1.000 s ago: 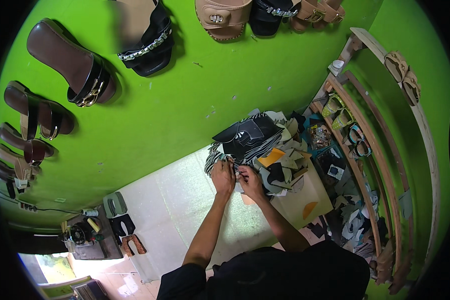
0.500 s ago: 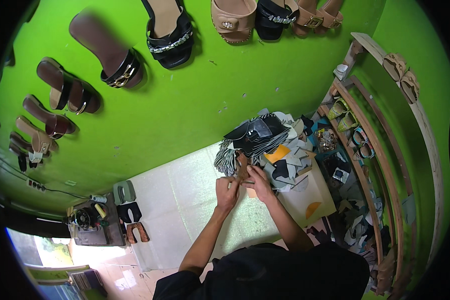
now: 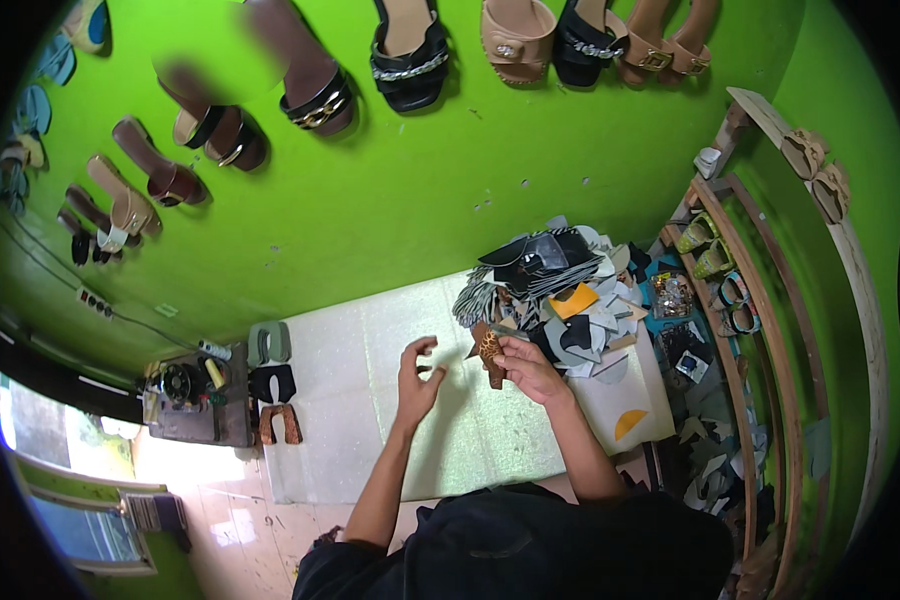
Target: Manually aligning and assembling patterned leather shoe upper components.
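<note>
My right hand [image 3: 532, 370] pinches a brown piece of material [image 3: 491, 345] with a yellowish animal-print patch, at the near-left edge of a scrap pile. It looks like a cut shoe-upper piece, and the fingers hide part of it. To its left, my left hand [image 3: 417, 385] hovers over the white table [image 3: 350, 440] with fingers curved apart and nothing in them. Along the table's left end lie green U-shaped pieces [image 3: 269, 343], black U-shaped pieces [image 3: 272, 384] and brown-patterned U-shaped pieces [image 3: 280, 424].
A heap of grey, black and orange scraps [image 3: 575, 335] covers the table's far right. Beyond its right end stands a wooden rack [image 3: 775, 400] holding shoes. A sewing machine [image 3: 180, 385] is at the left. Sandals [image 3: 410, 60] hang on the green wall.
My left hand has come away from the brown piece and moved left, its fingers opening. The right hand keeps the piece, whose printed side now shows. The whole view has shifted somewhat.
</note>
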A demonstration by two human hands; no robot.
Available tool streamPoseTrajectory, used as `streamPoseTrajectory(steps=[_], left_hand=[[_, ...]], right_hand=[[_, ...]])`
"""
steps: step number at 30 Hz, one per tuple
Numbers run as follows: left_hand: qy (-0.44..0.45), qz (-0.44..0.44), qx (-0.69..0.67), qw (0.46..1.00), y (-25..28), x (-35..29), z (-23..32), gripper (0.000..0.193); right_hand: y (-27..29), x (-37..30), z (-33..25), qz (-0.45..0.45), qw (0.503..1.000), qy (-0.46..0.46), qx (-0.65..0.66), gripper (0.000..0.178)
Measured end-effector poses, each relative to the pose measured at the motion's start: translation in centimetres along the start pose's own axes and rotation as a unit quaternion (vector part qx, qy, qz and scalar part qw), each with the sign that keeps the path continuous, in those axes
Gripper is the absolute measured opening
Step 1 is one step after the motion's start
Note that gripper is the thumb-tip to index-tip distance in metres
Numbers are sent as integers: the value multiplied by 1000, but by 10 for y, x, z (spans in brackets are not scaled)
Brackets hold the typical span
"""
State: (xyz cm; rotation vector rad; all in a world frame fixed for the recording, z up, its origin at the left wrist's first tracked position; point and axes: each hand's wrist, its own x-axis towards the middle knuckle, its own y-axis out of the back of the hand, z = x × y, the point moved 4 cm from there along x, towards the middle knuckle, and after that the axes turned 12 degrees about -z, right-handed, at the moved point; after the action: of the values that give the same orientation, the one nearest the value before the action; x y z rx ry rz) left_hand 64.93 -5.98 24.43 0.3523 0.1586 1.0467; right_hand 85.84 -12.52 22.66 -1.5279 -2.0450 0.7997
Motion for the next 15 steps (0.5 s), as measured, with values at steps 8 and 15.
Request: streamPoseTrajectory(steps=[8,15], left_hand=[[137,-203,-150,958,-9,-43,-35,46],[145,-27,-338,929,47,-106,-51,24]], right_hand=[[-44,6,30,-107,990,-66,57,22],[-71,13,60,-15,990,-44,-135,24]])
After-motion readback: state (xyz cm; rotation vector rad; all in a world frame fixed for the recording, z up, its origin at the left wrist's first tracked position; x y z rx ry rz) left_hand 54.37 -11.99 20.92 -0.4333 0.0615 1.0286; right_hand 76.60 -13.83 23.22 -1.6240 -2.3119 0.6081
